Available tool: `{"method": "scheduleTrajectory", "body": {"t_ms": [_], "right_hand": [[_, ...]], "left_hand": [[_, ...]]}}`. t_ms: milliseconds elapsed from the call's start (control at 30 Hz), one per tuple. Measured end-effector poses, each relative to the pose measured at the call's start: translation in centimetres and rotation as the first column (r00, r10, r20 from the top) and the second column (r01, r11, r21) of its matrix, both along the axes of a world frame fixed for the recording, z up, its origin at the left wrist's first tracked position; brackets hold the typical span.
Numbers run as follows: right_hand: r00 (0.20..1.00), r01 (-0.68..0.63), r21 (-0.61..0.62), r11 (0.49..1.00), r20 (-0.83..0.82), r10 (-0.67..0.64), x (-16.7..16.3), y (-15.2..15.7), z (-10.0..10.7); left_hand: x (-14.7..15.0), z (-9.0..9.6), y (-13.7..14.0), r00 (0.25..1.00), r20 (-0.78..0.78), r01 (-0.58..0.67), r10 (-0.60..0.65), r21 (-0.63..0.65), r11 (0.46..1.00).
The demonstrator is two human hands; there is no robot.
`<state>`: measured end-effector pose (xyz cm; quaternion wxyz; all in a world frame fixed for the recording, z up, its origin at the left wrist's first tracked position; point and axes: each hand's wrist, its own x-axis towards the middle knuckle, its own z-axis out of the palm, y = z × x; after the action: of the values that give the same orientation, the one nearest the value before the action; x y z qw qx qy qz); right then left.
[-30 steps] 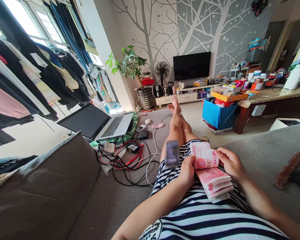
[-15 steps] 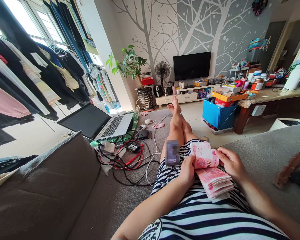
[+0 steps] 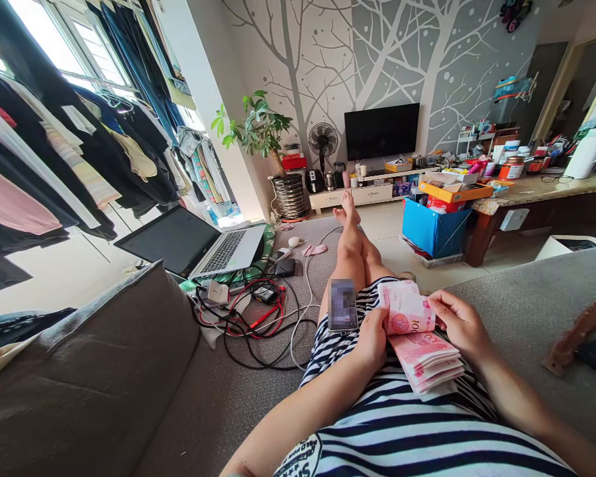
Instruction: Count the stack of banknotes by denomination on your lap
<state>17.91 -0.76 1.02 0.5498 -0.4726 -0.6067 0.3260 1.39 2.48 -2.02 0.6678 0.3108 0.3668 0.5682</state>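
A folded stack of pink 100 banknotes [image 3: 424, 364] rests over my lap, its lower ends fanned toward my striped shirt. My left hand [image 3: 373, 336] grips the left side of the stack. With thumb and fingers pinched, my right hand [image 3: 459, 322] holds the right edge of the upper notes [image 3: 406, 308], which stand raised so the "100" print shows. A phone [image 3: 343, 306] lies on my thigh left of the notes, its screen blurred out. Striped clothing [image 3: 427, 437] covers my body beneath both hands.
On the grey sofa to my left sit an open laptop [image 3: 226, 252], tangled cables [image 3: 273, 324] and a black adapter [image 3: 285, 267]. A grey cushion [image 3: 104, 358] rises at far left. Beyond my feet are a TV [image 3: 382, 131], a blue box [image 3: 433, 228] and a cluttered table [image 3: 531, 189].
Almost nothing differs. The upper notes and my right fingers have shifted very slightly; both hands keep their hold.
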Motion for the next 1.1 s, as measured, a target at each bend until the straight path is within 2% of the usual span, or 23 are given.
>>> {"method": "scheduleTrajectory", "body": {"t_ms": [167, 333, 400, 533, 667, 733, 900, 1100], "right_hand": [[0.998, 0.003, -0.026, 1.0, -0.064, -0.004, -0.2, -0.3, 0.4], [0.98, -0.096, -0.09, 0.991, -0.183, 0.078, 0.0, -0.1, 0.0], [0.986, -0.072, -0.071, 0.995, -0.156, 0.06, 0.2, 0.3, -0.4], [0.999, 0.014, -0.064, 0.998, -0.051, -0.017, 0.4, 1.0, -0.9], [1.0, 0.018, -0.06, 0.998, 0.026, -0.017, 0.3, 1.0, -1.0], [0.998, 0.019, -0.055, 0.998, 0.053, -0.016, 0.2, 1.0, -1.0], [0.998, 0.027, -0.041, 0.999, 0.06, -0.024, 0.4, 0.9, -1.3], [0.999, -0.007, -0.025, 1.0, 0.05, 0.008, 0.3, 0.6, -1.1]], "left_hand": [[0.0, 0.3, 0.0, 0.999, -0.007, 0.054, -0.054, 0.017, 0.998], [0.0, 0.5, -0.3, 1.0, 0.027, 0.009, -0.01, 0.029, 1.0], [0.0, 0.8, -0.4, 0.999, 0.042, 0.025, -0.027, 0.047, 0.999], [0.0, 1.4, -0.7, 0.984, 0.082, 0.155, -0.159, 0.052, 0.986], [-0.1, 1.6, -0.9, 0.97, 0.09, 0.223, -0.228, 0.063, 0.973], [-0.1, 1.4, -0.8, 0.973, 0.088, 0.209, -0.214, 0.062, 0.976], [-0.1, 0.5, -0.5, 0.995, 0.076, 0.056, -0.059, 0.04, 0.998], [0.0, 0.2, -0.4, 0.988, 0.111, 0.107, -0.106, -0.004, 0.994]]}}
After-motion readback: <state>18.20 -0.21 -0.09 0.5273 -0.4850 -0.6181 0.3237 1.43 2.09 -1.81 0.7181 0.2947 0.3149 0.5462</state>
